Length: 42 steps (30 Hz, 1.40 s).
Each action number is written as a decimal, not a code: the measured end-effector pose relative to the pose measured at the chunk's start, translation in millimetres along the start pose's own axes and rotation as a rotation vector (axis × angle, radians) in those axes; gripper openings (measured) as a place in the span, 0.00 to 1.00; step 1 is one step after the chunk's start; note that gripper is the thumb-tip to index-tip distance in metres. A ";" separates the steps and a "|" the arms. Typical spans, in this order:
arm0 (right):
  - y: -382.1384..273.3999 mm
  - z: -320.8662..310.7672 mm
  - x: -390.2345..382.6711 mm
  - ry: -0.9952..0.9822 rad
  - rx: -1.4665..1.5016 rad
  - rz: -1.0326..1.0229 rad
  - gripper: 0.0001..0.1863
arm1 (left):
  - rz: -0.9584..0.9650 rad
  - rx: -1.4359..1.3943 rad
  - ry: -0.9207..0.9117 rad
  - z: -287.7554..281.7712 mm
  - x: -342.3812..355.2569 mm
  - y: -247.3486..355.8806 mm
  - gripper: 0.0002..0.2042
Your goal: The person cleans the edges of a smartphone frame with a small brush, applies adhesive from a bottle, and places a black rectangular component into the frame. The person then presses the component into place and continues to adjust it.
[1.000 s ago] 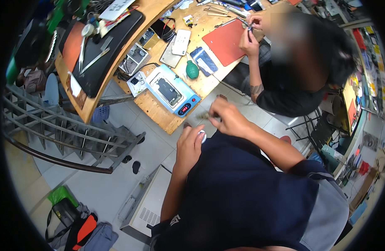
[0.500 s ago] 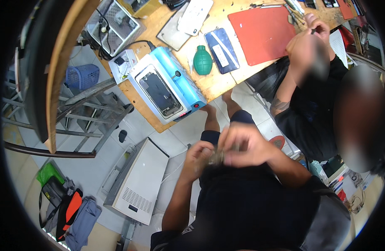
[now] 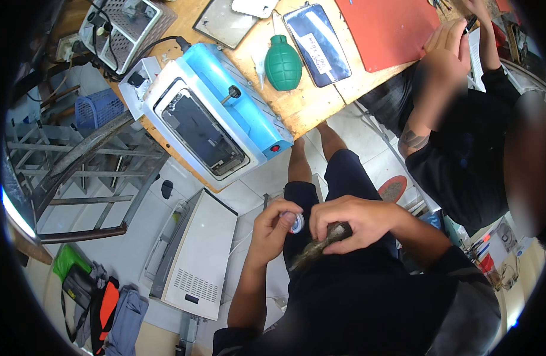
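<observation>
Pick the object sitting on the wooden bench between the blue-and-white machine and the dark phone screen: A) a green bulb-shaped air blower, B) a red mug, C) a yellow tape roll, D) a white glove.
A: a green air blower stands on the bench, right of the blue-and-white machine and left of the dark phone screen.

Pale tiled floor (image 3: 136,237) under wooden workbench (image 3: 302,107), metal rack (image 3: 71,172) alongside

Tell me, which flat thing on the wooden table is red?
The big red mat at the table's far edge, beside the other person's hands. The dark glass panel next to it is black and shiny, and the grey plate further left is dull grey.
</observation>
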State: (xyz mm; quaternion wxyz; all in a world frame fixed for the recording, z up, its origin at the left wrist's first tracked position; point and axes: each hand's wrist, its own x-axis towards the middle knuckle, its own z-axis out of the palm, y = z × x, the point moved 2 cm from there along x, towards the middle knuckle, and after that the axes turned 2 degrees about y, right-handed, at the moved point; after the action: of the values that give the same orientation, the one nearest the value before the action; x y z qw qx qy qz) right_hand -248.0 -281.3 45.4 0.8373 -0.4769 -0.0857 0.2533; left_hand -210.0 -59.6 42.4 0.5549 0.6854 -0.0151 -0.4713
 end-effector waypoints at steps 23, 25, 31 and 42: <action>-24.9 -109.2 125.1 0.444 -0.708 -0.487 0.22 | 0.454 0.335 0.849 -42.7 -18.0 -36.0 0.11; -23.4 -109.6 129.9 0.426 -0.680 -0.452 0.21 | 0.468 0.348 0.872 -44.3 -17.0 -37.5 0.12; -23.3 -112.6 146.4 0.451 -0.677 -0.370 0.22 | 0.462 0.146 0.965 -57.2 -21.7 -49.0 0.15; -73.6 -185.0 182.3 0.828 -0.932 -0.490 0.20 | 0.467 0.167 1.034 -119.4 8.9 -26.8 0.14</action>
State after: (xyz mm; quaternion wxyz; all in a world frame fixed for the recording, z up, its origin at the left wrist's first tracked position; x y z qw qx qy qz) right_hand 4.7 -359.5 -8.7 0.5410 -0.8132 0.0362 -0.2115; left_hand -139.4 34.9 8.8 0.5234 0.8468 0.0702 0.0633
